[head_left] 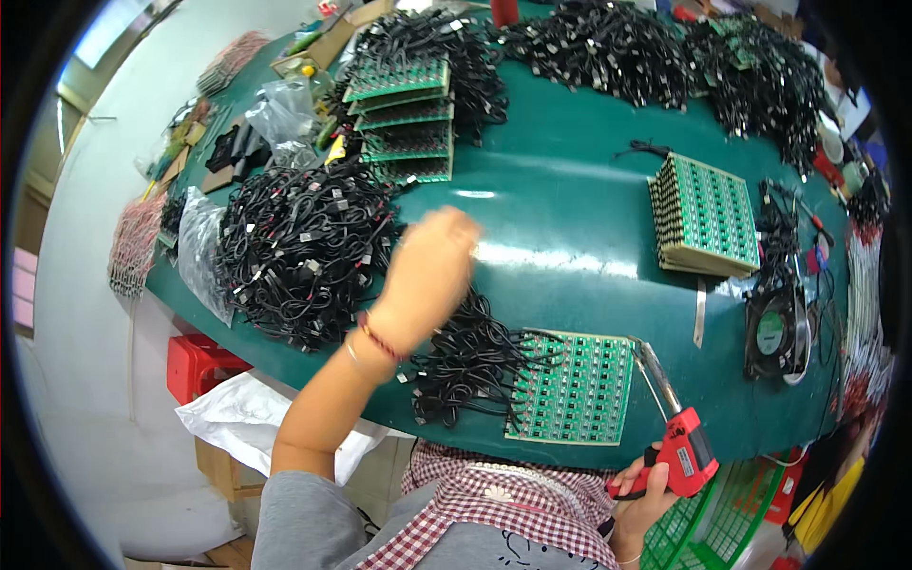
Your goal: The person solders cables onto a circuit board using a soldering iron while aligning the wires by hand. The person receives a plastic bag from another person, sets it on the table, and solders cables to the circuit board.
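Glossy green, the surface (560,204) carried heaps of black cables along its far side and a stack of circuit boards (708,214) toward the right. On the near side lay a green circuit board panel (575,389), black cables (465,366) bunched at its left edge. The left forearm slanted far and rightward, its wrist ringed by a dark red band (377,337); the left hand (437,252) hung blurred beyond those cables, fingers seemingly curled, and whether it held anything could not be told. Low at the near right, the right hand (644,489) was wrapped around the handle of a red soldering gun (689,451), whose metal nozzle pointed far and left, ending just beside the panel's far right corner.
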Action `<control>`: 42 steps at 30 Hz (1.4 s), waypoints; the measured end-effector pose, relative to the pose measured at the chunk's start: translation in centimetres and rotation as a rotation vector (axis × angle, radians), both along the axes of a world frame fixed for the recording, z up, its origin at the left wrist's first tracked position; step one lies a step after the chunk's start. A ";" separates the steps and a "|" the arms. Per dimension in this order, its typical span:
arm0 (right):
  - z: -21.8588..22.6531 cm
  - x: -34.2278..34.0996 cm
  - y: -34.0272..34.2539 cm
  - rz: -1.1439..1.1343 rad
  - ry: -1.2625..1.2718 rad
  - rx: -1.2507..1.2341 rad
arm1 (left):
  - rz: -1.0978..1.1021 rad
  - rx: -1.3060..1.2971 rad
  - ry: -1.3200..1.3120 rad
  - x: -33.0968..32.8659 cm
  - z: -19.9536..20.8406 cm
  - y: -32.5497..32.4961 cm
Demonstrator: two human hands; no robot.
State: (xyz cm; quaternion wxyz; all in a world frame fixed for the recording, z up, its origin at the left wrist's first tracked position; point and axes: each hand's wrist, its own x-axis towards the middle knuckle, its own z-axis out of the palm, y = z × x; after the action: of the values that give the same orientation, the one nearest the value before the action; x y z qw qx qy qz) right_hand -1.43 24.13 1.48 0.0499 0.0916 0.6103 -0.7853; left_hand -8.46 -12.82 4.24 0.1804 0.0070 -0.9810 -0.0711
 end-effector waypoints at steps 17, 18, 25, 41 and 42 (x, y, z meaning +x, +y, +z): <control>1.2 -1.2 -0.5 -0.031 -0.024 -0.042 | -0.008 1.262 -0.047 1.0 -1.0 -0.7; 1.3 -1.2 -0.6 -0.026 -0.038 -0.067 | 0.025 1.123 -0.067 1.1 -1.5 -0.2; 1.8 -0.9 -0.8 -0.040 -0.037 -0.085 | -0.107 0.382 -0.142 2.3 -2.8 -0.6; 1.8 -1.1 -1.9 -0.020 0.104 -0.019 | -0.054 1.352 -0.176 3.9 2.4 4.0; 2.1 -1.2 -2.1 -0.018 0.121 -0.004 | -0.054 1.381 -0.179 3.8 2.3 4.4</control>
State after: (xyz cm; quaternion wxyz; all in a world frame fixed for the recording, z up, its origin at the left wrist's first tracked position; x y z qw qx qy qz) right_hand -2.67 22.07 3.55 0.0063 0.0495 0.6097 -0.7911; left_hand -4.68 -8.38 6.49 0.0512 0.1015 -0.7221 -0.6824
